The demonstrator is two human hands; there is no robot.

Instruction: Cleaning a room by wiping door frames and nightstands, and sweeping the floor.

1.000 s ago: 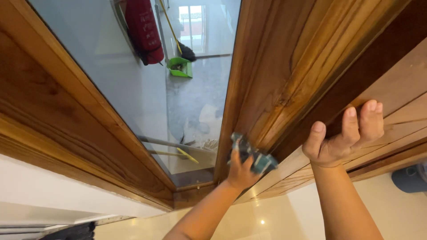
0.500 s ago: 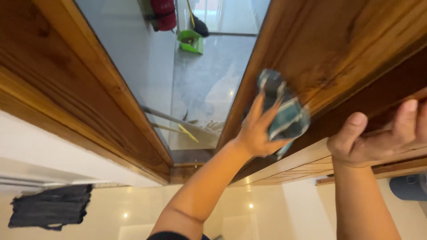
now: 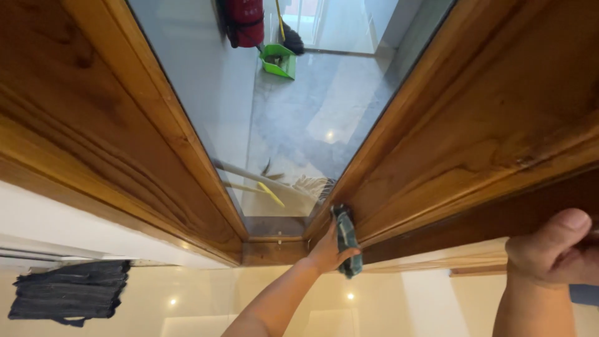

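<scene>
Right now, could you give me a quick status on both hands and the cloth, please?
Left hand pressing blue-green cloth against wooden door frame. Right hand gripping frame edge. Nothing in the way.

I see two floors here. On my side of the door frame [image 3: 206, 181] the floor [image 3: 206, 312] is glossy cream tile, and a dark folded cloth [image 3: 68, 292] lies on it, well to the left of the frame's lower corner. Beyond the glass the grey marbled floor [image 3: 312, 118] carries a green dustpan [image 3: 279, 61] at its far end and a mop [image 3: 293, 184] lying near the frame's bottom rail.
</scene>
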